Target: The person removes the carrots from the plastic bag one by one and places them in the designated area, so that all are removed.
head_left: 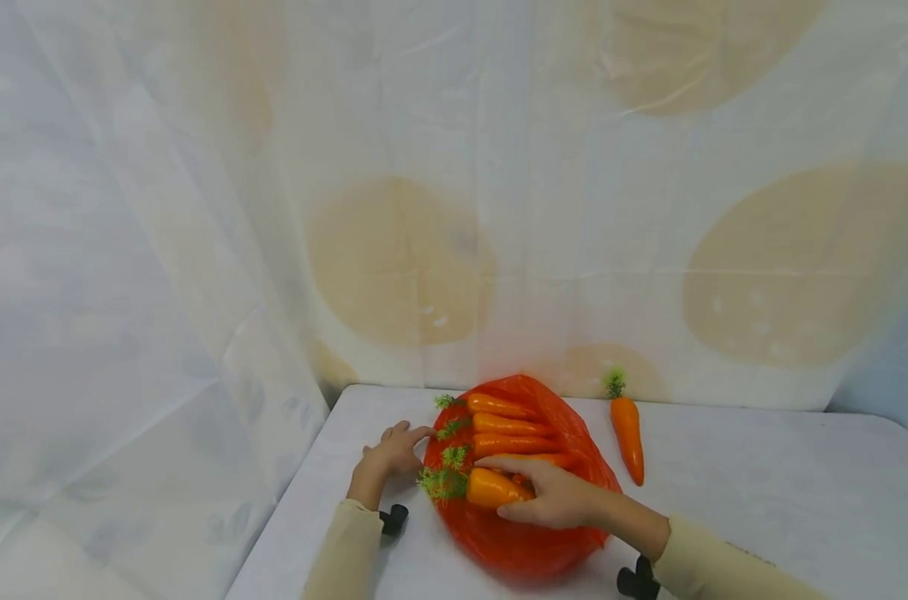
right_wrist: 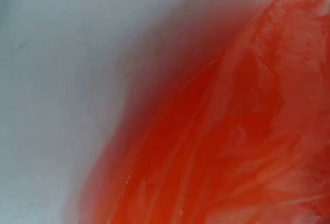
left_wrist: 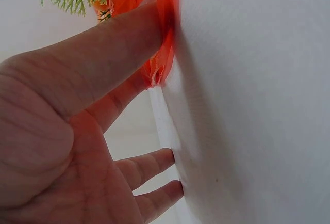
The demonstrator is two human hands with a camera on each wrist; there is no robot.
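Note:
A red plastic bag point(head_left: 491, 546) lies spread on the table with several orange carrots point(head_left: 510, 425) on it, their green tops pointing left. My right hand point(head_left: 559, 497) reaches across the bag from the right and grips the nearest, thick carrot point(head_left: 487, 488) between thumb and fingers. At the bag's left edge is my left hand point(head_left: 398, 450). In the left wrist view its thumb and index finger pinch the gathered edge of the bag point(left_wrist: 164, 61), while the other fingers extend to the table. Only red film and table show in the right wrist view; the right hand is hidden there.
Another carrot point(head_left: 628, 437) lies on the white table point(head_left: 761, 492) to the right of the bag, green top away from me. A pale sheet with tan spots point(head_left: 401, 267) hangs behind the table, and a white sheet point(head_left: 124, 350) hangs at the left.

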